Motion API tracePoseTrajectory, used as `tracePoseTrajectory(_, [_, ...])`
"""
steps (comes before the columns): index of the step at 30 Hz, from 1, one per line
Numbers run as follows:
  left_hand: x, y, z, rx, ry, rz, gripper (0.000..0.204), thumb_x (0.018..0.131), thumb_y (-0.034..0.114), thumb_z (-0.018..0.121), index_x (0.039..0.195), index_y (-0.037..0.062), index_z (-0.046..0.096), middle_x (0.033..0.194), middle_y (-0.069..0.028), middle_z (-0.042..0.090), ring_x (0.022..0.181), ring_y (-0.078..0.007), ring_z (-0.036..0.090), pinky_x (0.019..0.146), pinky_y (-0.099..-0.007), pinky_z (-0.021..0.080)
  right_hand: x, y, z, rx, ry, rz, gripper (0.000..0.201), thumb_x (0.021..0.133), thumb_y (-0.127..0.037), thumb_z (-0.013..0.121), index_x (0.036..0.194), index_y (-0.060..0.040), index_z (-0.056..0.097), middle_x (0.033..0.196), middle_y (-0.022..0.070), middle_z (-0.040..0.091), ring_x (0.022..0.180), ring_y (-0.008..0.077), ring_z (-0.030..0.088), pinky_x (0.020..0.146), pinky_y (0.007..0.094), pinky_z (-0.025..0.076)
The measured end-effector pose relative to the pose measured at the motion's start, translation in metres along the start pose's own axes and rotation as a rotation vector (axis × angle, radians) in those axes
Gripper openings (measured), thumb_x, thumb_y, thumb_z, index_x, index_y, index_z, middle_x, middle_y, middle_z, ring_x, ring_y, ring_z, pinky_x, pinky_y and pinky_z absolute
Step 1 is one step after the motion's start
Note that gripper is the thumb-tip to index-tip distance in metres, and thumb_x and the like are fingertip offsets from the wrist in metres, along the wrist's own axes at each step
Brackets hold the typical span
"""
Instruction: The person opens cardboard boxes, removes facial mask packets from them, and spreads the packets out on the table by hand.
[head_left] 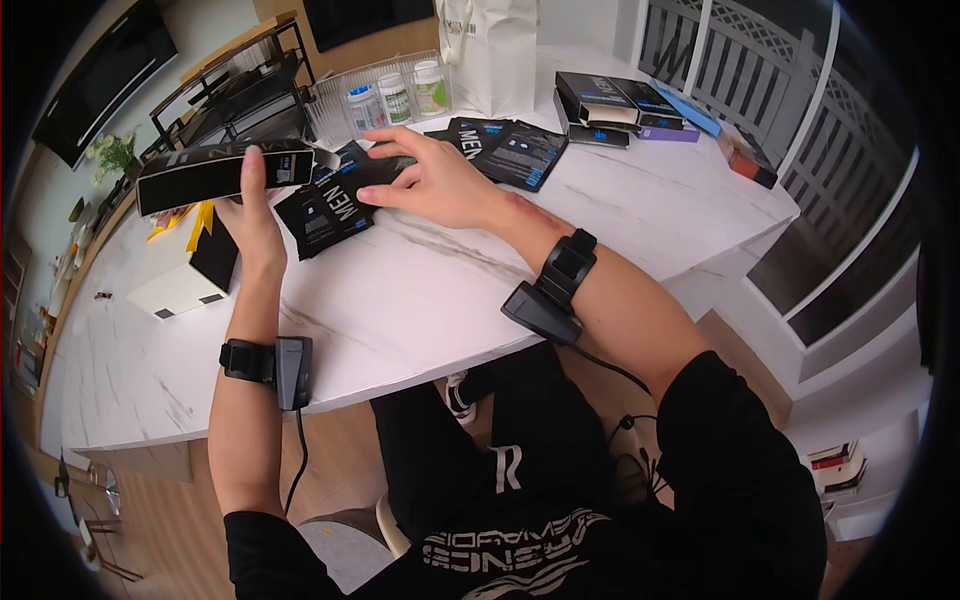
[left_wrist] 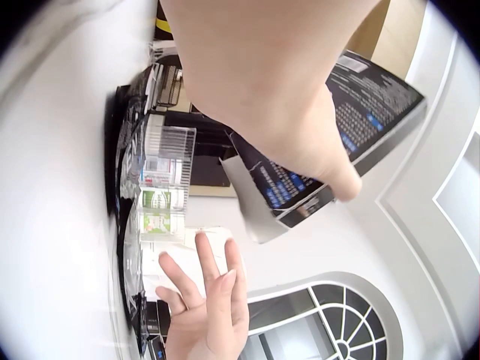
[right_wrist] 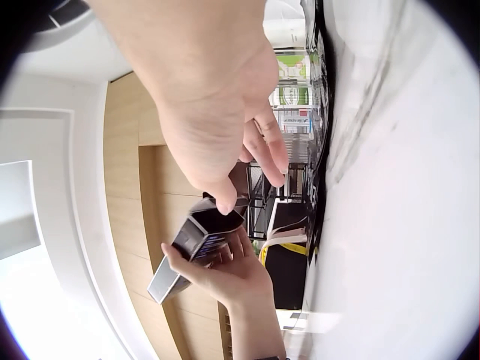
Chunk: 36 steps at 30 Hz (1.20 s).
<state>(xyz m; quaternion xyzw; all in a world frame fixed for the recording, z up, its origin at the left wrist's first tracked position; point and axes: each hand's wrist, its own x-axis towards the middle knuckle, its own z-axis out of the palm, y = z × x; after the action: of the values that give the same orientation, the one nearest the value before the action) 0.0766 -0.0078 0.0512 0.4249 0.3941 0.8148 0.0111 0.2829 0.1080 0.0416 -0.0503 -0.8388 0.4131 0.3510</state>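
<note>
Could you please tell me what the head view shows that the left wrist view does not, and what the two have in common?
Only the head view shows the black sachets marked MEN under the right hand, the white bag, the stacked boxes and the white box. Only the left wrist view shows the printed underside of the long black box and its open end flap. Both show the left hand gripping that box, the spread right hand, and the bottles in a clear tray.
</note>
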Motion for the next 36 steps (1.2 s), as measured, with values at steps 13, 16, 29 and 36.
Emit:
tracePoseTrajectory(13, [0.007, 0.010, -0.006, 0.090, 0.146, -0.018, 0.055, 0.088, 0.029, 0.075, 0.124, -0.0018, 0.048, 0.112, -0.0088, 0.059, 0.095, -0.0136, 0.058, 0.084, -0.0254, 0.049, 0.000, 0.005, -0.005, -0.098, 0.049, 0.038, 0.069, 0.080, -0.028, 0.077, 0.134, -0.0006, 0.045, 0.124, 0.0227, 0.062, 0.081, 0.0239, 0.070, 0.077, 0.0343, 0.055])
tracePoseTrajectory(16, [0.009, -0.001, -0.015, 0.201, 0.022, 0.076, 0.059, 0.087, 0.031, 0.075, 0.127, -0.0008, 0.046, 0.113, -0.0081, 0.058, 0.091, -0.0130, 0.058, 0.078, -0.0223, 0.048, 0.001, 0.005, -0.004, -0.128, 0.044, 0.037, 0.069, 0.080, -0.029, 0.077, 0.134, -0.0007, 0.045, 0.124, 0.0227, 0.061, 0.082, 0.0241, 0.070, 0.078, 0.0348, 0.055])
tracePoseTrajectory(29, [0.011, 0.009, -0.012, -0.175, 0.028, -0.184, 0.051, 0.091, 0.054, 0.061, 0.118, 0.0111, 0.055, 0.112, -0.0046, 0.061, 0.104, -0.0165, 0.058, 0.095, -0.0361, 0.045, 0.000, -0.003, -0.005, -0.097, 0.022, -0.023, 0.070, 0.086, -0.033, 0.075, 0.143, -0.0103, 0.042, 0.132, 0.0210, 0.055, 0.090, 0.0182, 0.070, 0.068, 0.0306, 0.057])
tracePoseTrajectory(36, [0.003, -0.001, -0.009, -0.154, -0.195, -0.368, 0.055, 0.093, 0.059, 0.054, 0.125, 0.0143, 0.051, 0.120, -0.0036, 0.059, 0.115, -0.0186, 0.056, 0.101, -0.0389, 0.042, -0.002, -0.015, -0.002, 0.215, -0.059, 0.065, 0.069, 0.088, -0.035, 0.073, 0.144, -0.0091, 0.042, 0.136, 0.0259, 0.050, 0.092, 0.0215, 0.069, 0.060, 0.0289, 0.057])
